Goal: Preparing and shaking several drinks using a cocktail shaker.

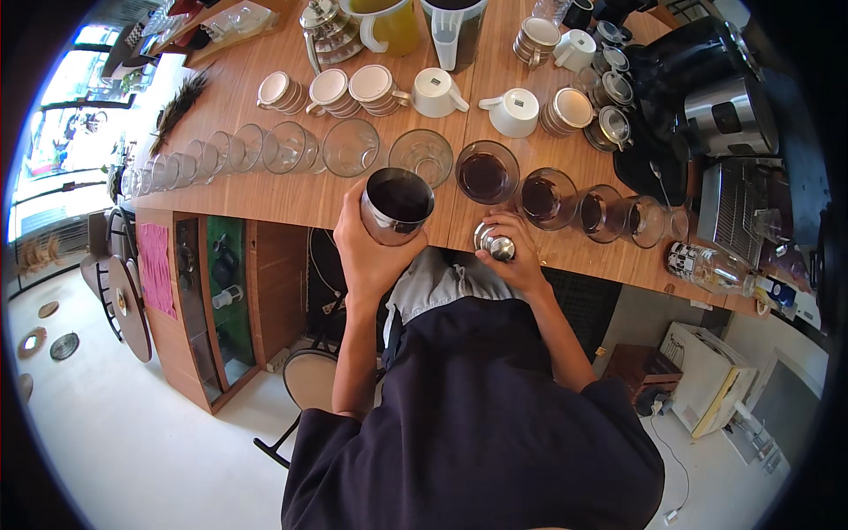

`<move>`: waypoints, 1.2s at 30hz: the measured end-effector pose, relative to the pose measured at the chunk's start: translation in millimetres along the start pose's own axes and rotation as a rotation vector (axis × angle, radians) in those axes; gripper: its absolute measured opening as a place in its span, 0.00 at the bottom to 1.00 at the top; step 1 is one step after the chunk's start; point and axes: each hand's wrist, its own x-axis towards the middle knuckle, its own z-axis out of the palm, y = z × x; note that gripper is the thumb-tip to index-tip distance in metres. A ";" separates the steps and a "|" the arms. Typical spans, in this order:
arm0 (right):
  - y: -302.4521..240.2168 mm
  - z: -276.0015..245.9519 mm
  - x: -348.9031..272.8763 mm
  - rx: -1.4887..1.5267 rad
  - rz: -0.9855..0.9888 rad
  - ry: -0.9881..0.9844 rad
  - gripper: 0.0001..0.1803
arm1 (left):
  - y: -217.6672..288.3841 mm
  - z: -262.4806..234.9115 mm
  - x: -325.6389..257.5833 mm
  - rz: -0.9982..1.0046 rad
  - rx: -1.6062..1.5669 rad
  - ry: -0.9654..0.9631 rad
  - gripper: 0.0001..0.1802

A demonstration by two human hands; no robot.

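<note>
My left hand point(375, 247) is wrapped round a metal shaker cup point(395, 230), which stands upright with a dark inside. Its rim is uncovered; I cannot tell how much it holds. Closed over a shiny silver shaker lid point(501, 248), my right hand point(523, 252) is at the table's near edge. Just beyond the cup is an empty clear glass point(421, 159). A glass with dark brown liquid point(485, 174) stands beyond the right hand, and another such glass point(546, 200) is to its right.
Empty glasses point(287, 148) run left along the wooden table point(495, 75); several with dark liquid point(601, 214) run right. Behind are mugs point(439, 93), a metal kettle point(329, 34) and measuring jugs point(393, 25). A glass bottle point(707, 268) lies near the right edge, by a black machine point(707, 79).
</note>
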 end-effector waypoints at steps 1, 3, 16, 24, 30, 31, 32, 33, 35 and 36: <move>-0.5 -0.1 1.0 0.001 0.002 0.001 0.23 | 0.4 -0.3 1.2 0.007 0.028 -0.001 0.41; -1.5 0.0 2.4 -0.034 -0.017 -0.010 0.24 | 1.3 -1.9 4.4 0.026 0.054 -0.008 0.40; -1.2 1.5 1.1 -0.006 0.047 0.018 0.23 | 8.1 -8.8 13.9 -0.013 0.162 -0.079 0.39; -5.5 0.5 4.0 -0.024 0.054 0.020 0.23 | 5.7 -11.8 16.2 -0.004 0.179 -0.103 0.38; -2.9 2.4 2.3 -0.022 0.052 0.032 0.23 | 12.4 -14.7 17.6 -0.025 0.209 -0.132 0.38; -2.5 2.2 2.4 -0.021 0.053 0.034 0.23 | 12.7 -14.8 17.7 -0.027 0.210 -0.133 0.38; -1.8 1.5 2.4 -0.026 0.050 0.033 0.23 | 13.1 -14.6 18.1 -0.025 0.211 -0.135 0.38; -1.9 1.3 2.6 -0.029 0.048 0.031 0.23 | 13.9 -14.9 18.1 -0.031 0.200 -0.137 0.38; -2.8 1.6 3.0 -0.031 0.048 0.034 0.23 | 15.2 -16.3 18.1 -0.037 0.192 -0.141 0.39; -3.6 1.2 3.3 -0.037 0.048 0.034 0.22 | 16.0 -17.0 17.9 -0.044 0.190 -0.145 0.39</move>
